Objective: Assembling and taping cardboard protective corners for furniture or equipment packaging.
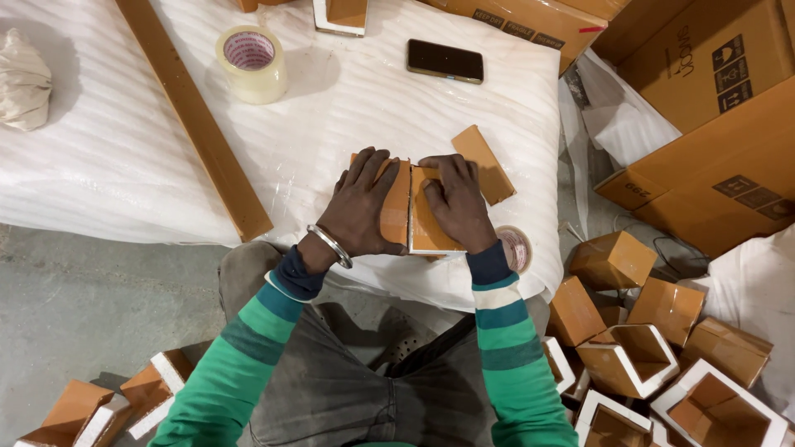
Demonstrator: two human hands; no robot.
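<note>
A pale cloth bundle (pixel 22 80) lies at nine o'clock on the white foam sheet (pixel 108 165), well apart from the hands. A long orange strip (pixel 193 116) runs diagonally beside it, and a roll of clear tape (pixel 252 63) stands near eleven o'clock, within reach.

At the centre, the left hand (pixel 362 207) lies flat, fingers spread, on the left orange panel (pixel 396 203); its grip is open and pressing, not wrapped around anything, and a metal bangle (pixel 330 245) circles the wrist. The right hand (pixel 456 203) presses likewise on the right orange panel (pixel 431 223), fingers bent down onto it, the grip loose and holding nothing up. The two panels lie side by side, their white edges meeting in a seam between the hands; the flat pressing seems meant to keep them aligned and steady on the soft sheet.

A loose orange piece (pixel 485 163) rests at one o'clock just beside the right hand, and a second tape roll (pixel 515 247) peeks out by the right wrist. A dark phone (pixel 445 60) lies at twelve o'clock, clear of the work.

The foam sheet pads a low surface over a grey concrete floor (pixel 91 314). Large cardboard cartons (pixel 712 124) stand at two o'clock, and open orange boxes with white rims (pixel 638 356) are heaped at four o'clock, with a few more at seven.
</note>
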